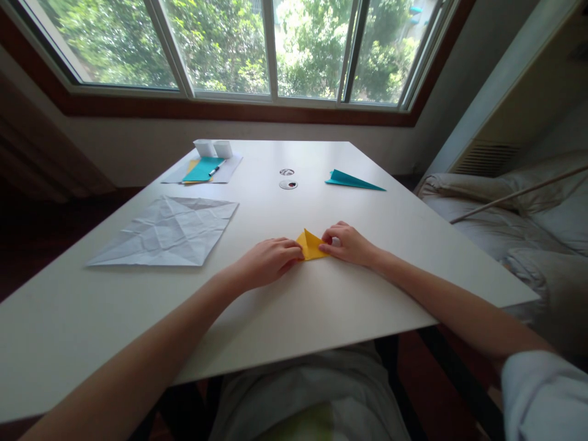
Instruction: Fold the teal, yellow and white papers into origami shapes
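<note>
A small yellow folded paper, triangular in shape, lies on the white table in front of me. My left hand presses its left edge with curled fingers. My right hand pinches its right edge with the fingertips. Both hands rest on the tabletop and hold the paper between them.
A large creased white sheet lies to the left. A teal folded paper sits at the far right. At the back left are teal and yellow sheets with a pen, and two small white boxes. Two round cable holes are mid-table.
</note>
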`<state>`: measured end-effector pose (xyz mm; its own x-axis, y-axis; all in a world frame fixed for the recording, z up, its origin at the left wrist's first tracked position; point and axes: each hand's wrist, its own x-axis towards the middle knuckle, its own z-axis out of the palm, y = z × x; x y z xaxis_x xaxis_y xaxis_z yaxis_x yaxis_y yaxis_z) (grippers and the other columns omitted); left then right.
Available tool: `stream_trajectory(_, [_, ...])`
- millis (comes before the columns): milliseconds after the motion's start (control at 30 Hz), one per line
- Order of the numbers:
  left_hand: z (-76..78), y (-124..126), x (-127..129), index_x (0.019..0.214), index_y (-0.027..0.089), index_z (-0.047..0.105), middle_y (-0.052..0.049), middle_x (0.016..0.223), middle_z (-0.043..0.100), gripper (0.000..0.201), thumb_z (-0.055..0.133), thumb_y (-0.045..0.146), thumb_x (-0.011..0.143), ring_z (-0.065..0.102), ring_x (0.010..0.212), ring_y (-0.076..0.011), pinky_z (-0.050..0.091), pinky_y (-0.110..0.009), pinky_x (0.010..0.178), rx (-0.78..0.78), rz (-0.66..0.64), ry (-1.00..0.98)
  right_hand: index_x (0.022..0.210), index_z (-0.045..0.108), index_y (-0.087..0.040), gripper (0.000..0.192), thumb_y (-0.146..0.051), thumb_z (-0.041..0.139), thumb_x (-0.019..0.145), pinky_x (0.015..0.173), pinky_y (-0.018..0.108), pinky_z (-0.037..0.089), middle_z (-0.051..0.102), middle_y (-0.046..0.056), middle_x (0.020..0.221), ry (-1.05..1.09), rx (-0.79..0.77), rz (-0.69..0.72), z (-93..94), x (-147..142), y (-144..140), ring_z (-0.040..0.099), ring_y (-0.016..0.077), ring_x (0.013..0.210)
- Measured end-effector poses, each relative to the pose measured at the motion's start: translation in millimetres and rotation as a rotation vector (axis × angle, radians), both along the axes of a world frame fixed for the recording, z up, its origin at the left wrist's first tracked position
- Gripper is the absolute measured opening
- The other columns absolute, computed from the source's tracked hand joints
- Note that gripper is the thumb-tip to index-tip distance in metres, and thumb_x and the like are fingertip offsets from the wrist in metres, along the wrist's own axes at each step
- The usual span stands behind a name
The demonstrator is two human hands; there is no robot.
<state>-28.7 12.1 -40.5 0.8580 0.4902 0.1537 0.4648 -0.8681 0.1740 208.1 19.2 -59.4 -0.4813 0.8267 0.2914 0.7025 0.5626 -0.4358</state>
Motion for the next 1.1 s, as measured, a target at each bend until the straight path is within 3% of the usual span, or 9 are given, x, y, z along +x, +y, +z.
stream_trajectory(200, [-5.3, -4.2, 0.9, 0.120, 0.028, 0.051, -0.005, 0.105, 0.059, 0.040, 0.042, 0.011, 0.084, 0.056, 0.094, -0.0178, 0.045, -0.030, 0.080, 0.114, 0.025, 0.057, 0.073, 0.057, -0.019, 0.014, -0.032, 0.060, 0.076, 0.070, 0.028, 0.039, 0.061, 0.002, 0.073, -0.032, -0.010, -0.061, -4.2, -2.8, 1.6, 0.050, 0.0163, 0.075])
stream_trajectory(367, [-8.1, -6.8, 2.0, 0.121, 0.031, 0.052, -0.005, 0.105, 0.056, 0.041, 0.041, 0.012, 0.086, 0.054, 0.096, -0.0186, 0.045, -0.032, 0.083, 0.147, 0.024, 0.092, 0.083, 0.057, -0.019, 0.019, -0.035, 0.060, 0.075, 0.069, 0.029, 0.039, 0.059, 0.003, 0.078, -0.042, -0.030, -0.119, -5.4, -3.0, 0.4, 0.050, 0.0177, 0.078])
stream_trajectory(567, [-7.9, -11.1, 4.7, 0.122, 0.030, 0.051, -0.006, 0.106, 0.056, 0.043, 0.043, 0.011, 0.084, 0.053, 0.099, -0.0205, 0.046, -0.036, 0.085, 0.158, 0.053, 0.118, 0.092, 0.056, -0.022, 0.029, -0.044, 0.061, 0.075, 0.081, 0.037, 0.039, 0.055, 0.007, 0.094, -0.135, 0.027, -0.077, -1.5, -3.0, -5.4, 0.048, 0.0234, 0.092])
stream_trajectory(1100, [-8.9, -12.8, 5.9, 0.123, 0.031, 0.050, -0.007, 0.113, 0.055, 0.044, 0.042, 0.011, 0.084, 0.052, 0.100, -0.0215, 0.046, -0.036, 0.083, 0.155, 0.070, 0.129, 0.084, 0.064, -0.020, 0.025, -0.041, 0.066, 0.071, 0.076, 0.034, 0.042, 0.056, 0.006, 0.087, -0.240, -0.264, -0.029, 13.6, 35.7, 13.0, 0.053, 0.0212, 0.087])
